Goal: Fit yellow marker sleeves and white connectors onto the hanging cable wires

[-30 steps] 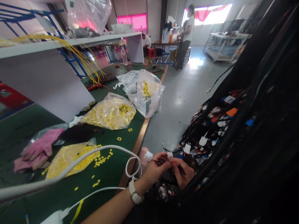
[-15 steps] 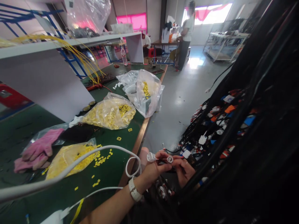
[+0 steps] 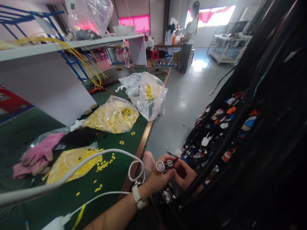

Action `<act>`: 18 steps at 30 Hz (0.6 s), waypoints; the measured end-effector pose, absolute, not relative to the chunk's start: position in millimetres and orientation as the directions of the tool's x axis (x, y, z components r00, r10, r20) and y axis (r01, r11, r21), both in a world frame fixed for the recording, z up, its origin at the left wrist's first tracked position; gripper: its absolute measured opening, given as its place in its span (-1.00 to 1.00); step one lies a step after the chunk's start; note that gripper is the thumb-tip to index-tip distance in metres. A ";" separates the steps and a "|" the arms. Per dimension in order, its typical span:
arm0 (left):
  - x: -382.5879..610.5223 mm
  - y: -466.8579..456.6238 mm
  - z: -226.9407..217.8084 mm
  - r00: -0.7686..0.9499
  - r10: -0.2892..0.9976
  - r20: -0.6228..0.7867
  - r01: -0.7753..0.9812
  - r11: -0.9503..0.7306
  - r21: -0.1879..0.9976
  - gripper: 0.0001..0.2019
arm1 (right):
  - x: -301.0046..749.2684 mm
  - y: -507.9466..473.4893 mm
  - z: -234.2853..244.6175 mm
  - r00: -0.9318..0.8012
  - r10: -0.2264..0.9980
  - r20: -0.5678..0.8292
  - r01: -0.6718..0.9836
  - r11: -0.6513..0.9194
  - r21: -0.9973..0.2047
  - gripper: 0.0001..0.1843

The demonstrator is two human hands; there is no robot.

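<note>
My left hand (image 3: pixel 157 181), with a white watch on its wrist, is closed around wires that end in white plug connectors. The larger white connector (image 3: pixel 160 165) faces up at the left of the fingers, and a smaller white connector (image 3: pixel 169 163) sits beside it. Close on the right, my right hand (image 3: pixel 186 176) is closed with its fingertips on the dark wires (image 3: pixel 176 159) behind the smaller connector. Parts of the fingers and wires are hidden. Bundles of black cable with white, orange and blue connectors (image 3: pixel 206 140) hang at the right of both hands.
On the green table (image 3: pixel 112 191) lie a bag of yellow clips (image 3: pixel 112 115), another spilling yellow pieces (image 3: pixel 74 163), and pink gloves (image 3: pixel 43 153). A white cable (image 3: pixel 120 151) loops across near my left wrist. A person (image 3: pixel 188 38) stands in the background.
The two white connectors have come closer together, the larger moving right and down, the smaller left. My right hand has shifted slightly left, and the connector faces have turned.
</note>
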State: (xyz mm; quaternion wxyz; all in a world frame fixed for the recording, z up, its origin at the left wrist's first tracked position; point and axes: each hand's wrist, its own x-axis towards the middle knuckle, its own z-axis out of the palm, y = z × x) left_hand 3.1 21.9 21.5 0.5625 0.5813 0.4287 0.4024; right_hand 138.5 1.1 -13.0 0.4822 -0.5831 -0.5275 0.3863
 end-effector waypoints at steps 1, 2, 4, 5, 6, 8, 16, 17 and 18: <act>2.8 21.2 22.0 0.315 0.949 0.021 0.061 -0.043 0.997 -0.68 | 138.7 1.7 -13.7 0.138 0.989 0.058 0.234 0.024 -0.972 -0.55; 2.7 20.5 22.4 0.327 0.944 0.051 0.071 -0.079 0.994 -0.66 | 139.1 2.4 -14.4 0.133 0.989 0.062 0.230 0.030 -0.973 -0.56; 3.3 18.5 22.3 0.355 0.931 0.081 0.081 -0.117 0.990 -0.63 | 140.1 3.9 -15.5 0.133 0.988 0.084 0.239 0.051 -0.970 -0.66; 4.0 17.4 21.8 0.369 0.926 0.083 0.080 -0.120 0.989 -0.62 | 140.5 4.7 -16.0 0.141 0.986 0.093 0.249 0.055 -0.967 -0.70; 4.8 16.3 21.1 0.379 0.922 0.078 0.078 -0.115 0.990 -0.63 | 140.7 5.5 -16.4 0.159 0.983 0.094 0.257 0.051 -0.965 -0.72; 6.3 14.5 19.7 0.386 0.921 0.049 0.072 -0.084 0.994 -0.66 | 140.7 6.9 -17.0 0.225 0.971 0.079 0.257 0.019 -0.966 -0.71; 6.6 13.1 16.7 0.362 0.931 -0.048 0.040 0.037 0.999 -0.37 | 136.4 5.0 -14.7 0.296 0.955 0.027 0.112 -0.006 -0.994 -0.69; 6.6 12.8 15.6 0.363 0.931 -0.049 0.025 0.043 0.999 -0.33 | 136.6 4.2 -14.2 0.259 0.965 0.052 0.111 0.023 -0.994 -0.72; 6.7 12.3 14.4 0.361 0.931 -0.050 0.012 0.049 0.999 -0.30 | 137.5 3.7 -13.8 0.221 0.972 0.085 0.123 0.059 -0.991 -0.72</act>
